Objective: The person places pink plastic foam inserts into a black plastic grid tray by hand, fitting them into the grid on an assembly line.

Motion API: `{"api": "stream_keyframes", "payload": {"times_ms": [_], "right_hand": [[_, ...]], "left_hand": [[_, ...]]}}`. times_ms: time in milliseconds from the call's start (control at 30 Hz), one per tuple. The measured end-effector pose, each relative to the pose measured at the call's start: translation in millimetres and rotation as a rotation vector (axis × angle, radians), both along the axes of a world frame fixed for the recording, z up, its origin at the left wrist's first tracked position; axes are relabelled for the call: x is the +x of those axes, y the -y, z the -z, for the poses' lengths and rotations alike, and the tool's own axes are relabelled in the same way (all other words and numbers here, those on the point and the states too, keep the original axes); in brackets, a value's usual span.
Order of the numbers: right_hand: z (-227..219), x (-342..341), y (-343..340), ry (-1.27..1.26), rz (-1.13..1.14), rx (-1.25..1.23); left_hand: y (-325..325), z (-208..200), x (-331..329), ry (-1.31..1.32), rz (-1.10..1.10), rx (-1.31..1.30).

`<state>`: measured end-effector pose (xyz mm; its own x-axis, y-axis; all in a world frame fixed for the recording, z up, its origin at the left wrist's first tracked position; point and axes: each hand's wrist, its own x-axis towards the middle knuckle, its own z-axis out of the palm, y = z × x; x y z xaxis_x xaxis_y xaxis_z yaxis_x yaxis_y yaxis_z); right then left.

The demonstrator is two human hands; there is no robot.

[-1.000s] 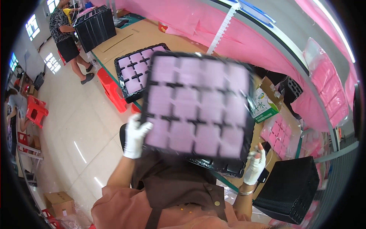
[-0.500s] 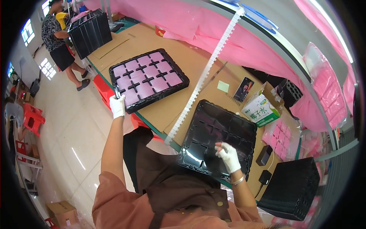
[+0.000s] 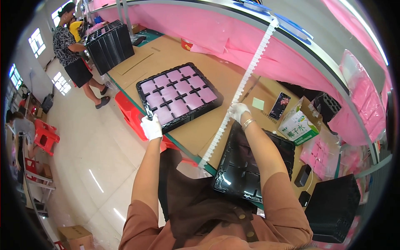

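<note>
My left hand, in a white glove with bare fingertips, is closed on a slim metal tool that looks like tweezers. It is at the near left corner of a black tray whose several pockets show pinkish-purple squares. A long white notched strip slants down from above to the table's front edge. My gloved right hand is closed at this strip, its fingers partly hidden. Under my right forearm lies a second black tray, glossy on top.
On the cardboard-covered table lie a yellow note, a phone and an open carton. Stacked black trays stand at the right. Blue reels are overhead. A person stands far left, near red stools.
My right hand has moved up and away from above the glossy tray to the white strip. My left hand stays by the purple-filled tray's corner. The whole view has shifted slightly.
</note>
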<state>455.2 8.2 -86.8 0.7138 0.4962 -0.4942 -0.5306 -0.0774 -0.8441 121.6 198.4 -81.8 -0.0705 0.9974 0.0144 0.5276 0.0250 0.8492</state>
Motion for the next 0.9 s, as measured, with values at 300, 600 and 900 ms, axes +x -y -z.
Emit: {"api": "stream_keyframes", "payload": {"times_ms": [300, 600, 900], "right_hand": [[-104, -116, 22, 0.595, -0.135, 0.141], [-143, -168, 125, 0.304, -0.225, 0.546], [-82, -258, 178, 0.206, -0.329, 0.276]], "left_hand": [[100, -37, 2, 0.026, 0.716, 0.553], [198, -92, -3, 1.057, 0.892, -0.798], [223, -122, -5, 1.268, 0.737, -0.728]]}}
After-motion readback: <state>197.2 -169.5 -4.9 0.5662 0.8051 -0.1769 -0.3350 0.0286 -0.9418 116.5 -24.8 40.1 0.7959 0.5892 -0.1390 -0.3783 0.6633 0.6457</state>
